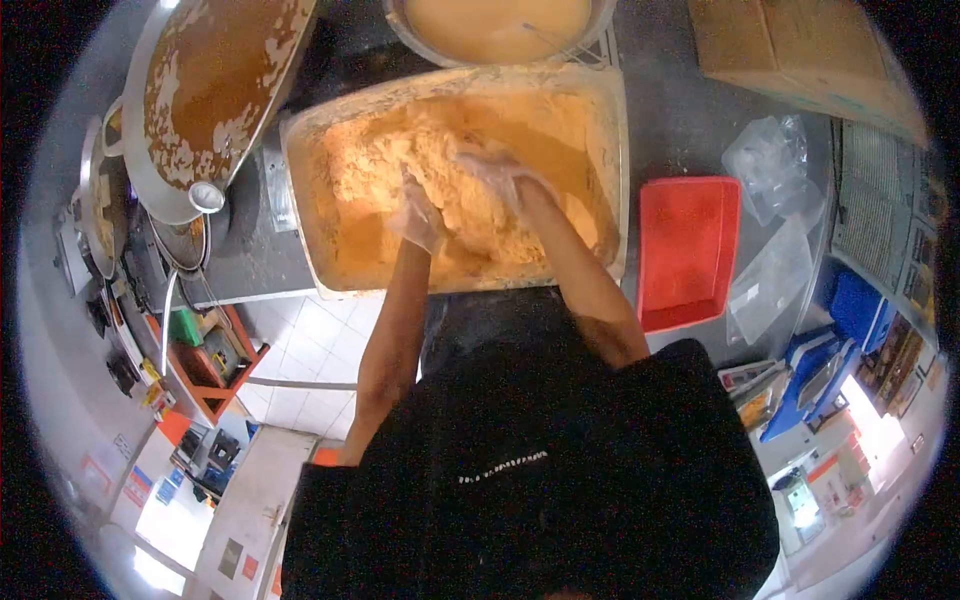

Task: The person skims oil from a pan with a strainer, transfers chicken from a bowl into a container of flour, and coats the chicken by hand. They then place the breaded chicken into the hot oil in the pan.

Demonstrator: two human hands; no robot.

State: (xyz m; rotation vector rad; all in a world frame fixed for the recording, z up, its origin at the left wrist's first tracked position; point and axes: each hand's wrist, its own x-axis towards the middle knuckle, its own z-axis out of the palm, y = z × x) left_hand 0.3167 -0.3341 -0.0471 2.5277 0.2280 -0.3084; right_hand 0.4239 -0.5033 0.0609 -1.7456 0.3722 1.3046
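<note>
I see both gloved hands in the tub (300,160) of orange mixture (470,200) — the left hand (418,215) curled around a clump. The right hand (500,175), at one o'clock from it, presses down half-open; a red tray (690,250) sits at three o'clock.

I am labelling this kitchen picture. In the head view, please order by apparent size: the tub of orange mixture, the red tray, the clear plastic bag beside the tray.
1. tub of orange mixture, clearly the largest.
2. red tray.
3. clear plastic bag, smallest, though crumpled, and the fisheye edge shrinks it.
</note>
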